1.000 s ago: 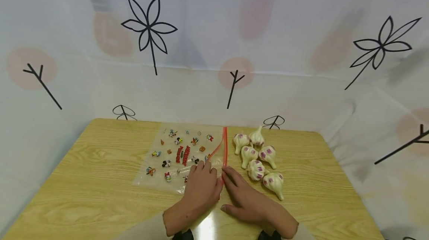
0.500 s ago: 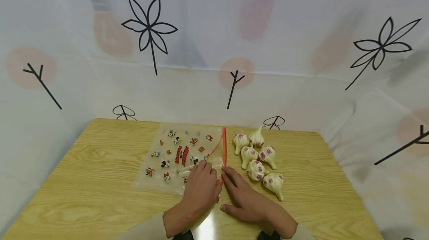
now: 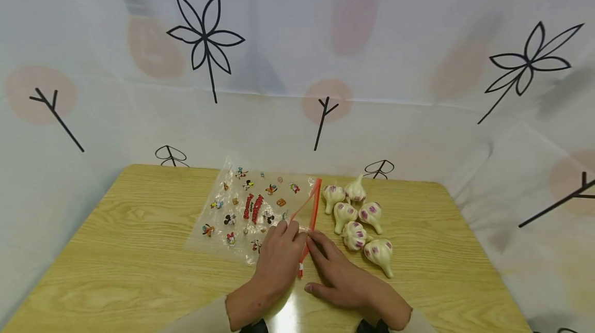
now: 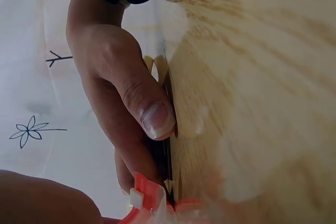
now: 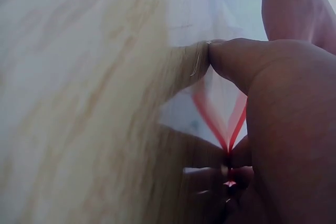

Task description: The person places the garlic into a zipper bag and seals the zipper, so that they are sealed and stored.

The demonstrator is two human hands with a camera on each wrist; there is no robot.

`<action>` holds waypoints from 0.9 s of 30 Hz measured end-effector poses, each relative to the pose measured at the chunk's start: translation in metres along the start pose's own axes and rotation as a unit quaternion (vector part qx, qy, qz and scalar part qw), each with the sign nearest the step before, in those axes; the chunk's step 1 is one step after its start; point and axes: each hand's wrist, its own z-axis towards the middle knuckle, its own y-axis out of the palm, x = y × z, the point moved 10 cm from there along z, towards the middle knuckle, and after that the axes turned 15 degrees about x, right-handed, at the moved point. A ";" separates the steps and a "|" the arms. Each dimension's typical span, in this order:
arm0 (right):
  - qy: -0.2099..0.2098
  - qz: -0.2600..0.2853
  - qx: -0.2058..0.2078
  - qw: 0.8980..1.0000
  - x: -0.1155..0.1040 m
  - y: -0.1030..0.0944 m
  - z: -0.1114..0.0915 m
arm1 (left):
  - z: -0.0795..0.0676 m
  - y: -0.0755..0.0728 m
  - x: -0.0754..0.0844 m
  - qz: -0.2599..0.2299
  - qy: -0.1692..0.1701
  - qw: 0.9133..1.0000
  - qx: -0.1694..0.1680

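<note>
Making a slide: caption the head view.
Left hand and right hand touch a clear, red-edged plastic bag beside six purple-marked white garlic bulbs.

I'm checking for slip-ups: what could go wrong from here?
The red strips of the plastic bag part near the left hand but meet at the far end, so its mouth could fall shut. The right hand lies beside the garlic bulbs and may knock one away.

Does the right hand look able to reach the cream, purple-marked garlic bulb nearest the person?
Probably yes: only yellowish tabletop shows between that bulb and the right hand, though its fingers are at the red plastic seal.
</note>
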 end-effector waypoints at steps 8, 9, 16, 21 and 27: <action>0.001 -0.002 -0.006 1.000 0.001 0.000 -0.001 | -0.006 0.012 -0.002 0.065 0.003 0.996 -0.065; 0.003 -0.002 -0.008 1.000 0.001 0.001 -0.001 | -0.008 0.015 -0.003 0.075 0.000 0.994 -0.079; 0.010 -0.001 -0.015 1.000 0.003 0.003 -0.002 | -0.014 0.025 -0.009 0.092 -0.027 0.988 -0.122; 0.000 -0.002 -0.008 1.000 0.001 0.003 -0.001 | -0.016 0.026 -0.012 0.071 -0.042 0.989 -0.121; -0.012 -0.014 -0.001 1.000 -0.001 0.003 0.000 | -0.019 0.028 -0.014 0.049 -0.056 0.989 -0.131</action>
